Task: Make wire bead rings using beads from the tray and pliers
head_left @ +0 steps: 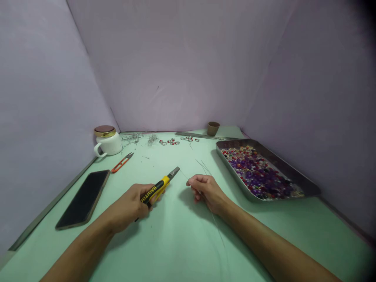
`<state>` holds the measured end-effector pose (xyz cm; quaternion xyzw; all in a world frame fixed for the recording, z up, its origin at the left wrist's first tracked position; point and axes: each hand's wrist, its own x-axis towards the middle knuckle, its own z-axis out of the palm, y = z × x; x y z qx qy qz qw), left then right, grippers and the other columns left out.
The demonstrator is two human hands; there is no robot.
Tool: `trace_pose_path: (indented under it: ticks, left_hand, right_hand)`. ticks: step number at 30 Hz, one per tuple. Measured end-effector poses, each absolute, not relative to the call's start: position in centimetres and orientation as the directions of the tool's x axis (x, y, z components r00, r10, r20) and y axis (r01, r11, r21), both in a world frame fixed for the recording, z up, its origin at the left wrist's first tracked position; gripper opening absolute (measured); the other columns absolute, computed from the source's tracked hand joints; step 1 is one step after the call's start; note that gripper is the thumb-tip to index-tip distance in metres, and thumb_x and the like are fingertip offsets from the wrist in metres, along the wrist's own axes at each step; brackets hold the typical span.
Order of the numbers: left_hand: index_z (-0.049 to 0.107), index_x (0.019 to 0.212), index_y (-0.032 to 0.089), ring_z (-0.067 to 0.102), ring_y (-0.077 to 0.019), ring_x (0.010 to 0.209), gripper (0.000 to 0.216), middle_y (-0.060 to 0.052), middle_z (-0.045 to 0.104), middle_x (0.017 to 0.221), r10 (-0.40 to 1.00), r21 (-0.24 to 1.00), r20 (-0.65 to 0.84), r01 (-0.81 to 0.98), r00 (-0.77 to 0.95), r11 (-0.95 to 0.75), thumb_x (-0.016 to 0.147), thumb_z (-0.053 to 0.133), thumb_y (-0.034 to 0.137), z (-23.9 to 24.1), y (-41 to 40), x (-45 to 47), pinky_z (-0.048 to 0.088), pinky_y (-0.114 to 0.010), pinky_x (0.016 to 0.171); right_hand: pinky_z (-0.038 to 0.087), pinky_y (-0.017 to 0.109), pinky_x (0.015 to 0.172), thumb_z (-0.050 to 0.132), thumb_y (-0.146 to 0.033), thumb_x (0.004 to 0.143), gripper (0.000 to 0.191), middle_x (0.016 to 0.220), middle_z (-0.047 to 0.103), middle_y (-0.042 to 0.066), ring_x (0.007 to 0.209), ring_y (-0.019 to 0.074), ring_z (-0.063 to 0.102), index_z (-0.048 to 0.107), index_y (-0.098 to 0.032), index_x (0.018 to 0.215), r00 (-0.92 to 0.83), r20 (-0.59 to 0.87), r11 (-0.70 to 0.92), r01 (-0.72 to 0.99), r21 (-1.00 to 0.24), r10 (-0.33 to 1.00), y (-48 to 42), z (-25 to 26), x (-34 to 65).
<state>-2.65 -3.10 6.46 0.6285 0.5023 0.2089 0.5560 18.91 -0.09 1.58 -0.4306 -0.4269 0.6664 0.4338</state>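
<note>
- Left hand (pixel 129 205) is closed in a fist around the handles of a pair of pliers (pixel 160 186), well to the left of the bead tray (pixel 235 177). The grey metal nose points up and right toward the other hand.
- Right hand (pixel 207 192) rests on the green bench (pixel 176 243) just left of the tray's near corner. Its fingertips are curled in and pinching a thin wire (pixel 203 164).
- One end of the wire runs from the pinch toward the nose of the pliers. Loose strands fan out toward the tray's left rim, and a long tail trails back under the forearm.
- As I judge it, the wire is so fine and springy that a loose pinch could let it slide or whip out of the fingers.
- The nose sits close to the fingertips, so a hurried squeeze could nip skin, or bite the wire in the wrong place.
- A sweep of the right forearm could knock the tray, and the beads (pixel 258 172) would scatter.
- Black lettering on the yellow grip reads "RAOITO", with the rest hidden by the fingers. No other writing can be read.
- Far left of the tray lie a dark phone (pixel 84 197), orange thread snips (pixel 122 163) and a lidded white mug (pixel 108 143).
- Behind the tray's far left corner stands a small brown cup (pixel 213 128), with beaded rings (pixel 170 141) lying to its left.
</note>
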Motion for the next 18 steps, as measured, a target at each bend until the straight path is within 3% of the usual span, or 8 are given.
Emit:
trace_pose_path:
  ticks: [4, 10, 18]
  left_hand:
    - [0.039, 0.064, 0.018, 0.026, -0.0075, 0.052, 0.024, 0.005, 0.037, 0.059, 0.826, 0.912, -0.307, 0.394, 0.472, 0.114, 0.044, 0.036, 0.004, 6.45, -3.36, -2.40, 0.016, -0.022, 0.044]
    - [0.039, 0.066, 0.018, 0.038, -0.0108, 0.060, 0.026, 0.003, 0.041, 0.064, 0.831, 0.937, -0.326, 0.269, 0.452, 0.221, 0.043, 0.040, 0.004, 6.30, -3.41, -2.06, 0.025, -0.021, 0.051]
    - [0.040, 0.066, 0.018, 0.041, -0.0127, 0.064, 0.027, 0.003, 0.040, 0.062, 0.818, 0.925, -0.365, 0.274, 0.446, 0.263, 0.043, 0.040, 0.004, 6.44, -3.72, -1.81, 0.023, -0.023, 0.051]
  right_hand:
    - [0.037, 0.020, 0.038, 0.063, -0.036, 0.064, 0.023, 0.054, 0.053, -0.003, 0.039, 0.0056, 0.043, 0.061, -0.014, 0.071, -0.278, -0.203, -0.270, -0.228, -0.936, 0.939, -0.01, 1.48, 19.00]
    - [0.033, 0.019, 0.036, 0.065, -0.030, 0.061, 0.017, 0.046, 0.049, -0.005, 0.036, 0.0045, 0.038, 0.060, -0.014, 0.064, -0.095, -0.149, -0.166, -0.200, -0.966, 0.984, 0.23, 1.30, 18.86]
    - [0.035, 0.021, 0.037, 0.057, -0.029, 0.065, 0.015, 0.046, 0.050, -0.003, 0.037, 0.0073, 0.040, 0.061, -0.016, 0.060, 0.023, -0.042, -0.045, 0.110, -0.993, 0.999, 0.03, 1.26, 18.58]
